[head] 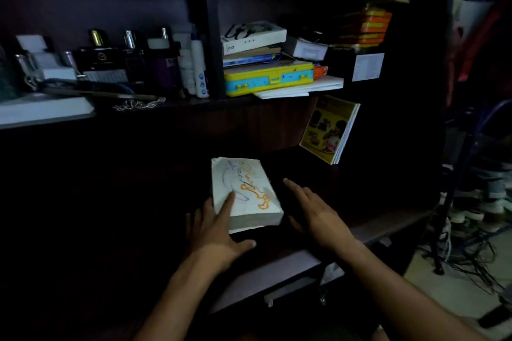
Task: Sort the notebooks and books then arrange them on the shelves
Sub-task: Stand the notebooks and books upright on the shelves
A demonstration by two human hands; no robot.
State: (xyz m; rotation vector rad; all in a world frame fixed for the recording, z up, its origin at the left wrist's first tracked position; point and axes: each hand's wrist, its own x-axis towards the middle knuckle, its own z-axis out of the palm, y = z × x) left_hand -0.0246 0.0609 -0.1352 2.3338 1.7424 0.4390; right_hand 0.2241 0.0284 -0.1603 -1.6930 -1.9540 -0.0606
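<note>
A thick white book (249,191) with orange and blue scribbles on its cover lies flat on the dark lower shelf (388,227). My left hand (219,230) rests on the book's near left corner, fingers straight, forefinger on the cover. My right hand (313,207) hovers open just right of the book, apart from it. A yellow picture book (327,130) leans upright against the shelf's right side. On the upper shelf (194,102) a stack of books (255,50) sits on a yellow and blue case (268,79).
Bottles and jars (144,61) crowd the upper shelf's left part, with a chain (138,104) at its edge. Orange boxes (365,28) stand at the upper right. A vertical divider (212,22) splits the upper shelf. Tangled cables (460,255) cover the floor at right.
</note>
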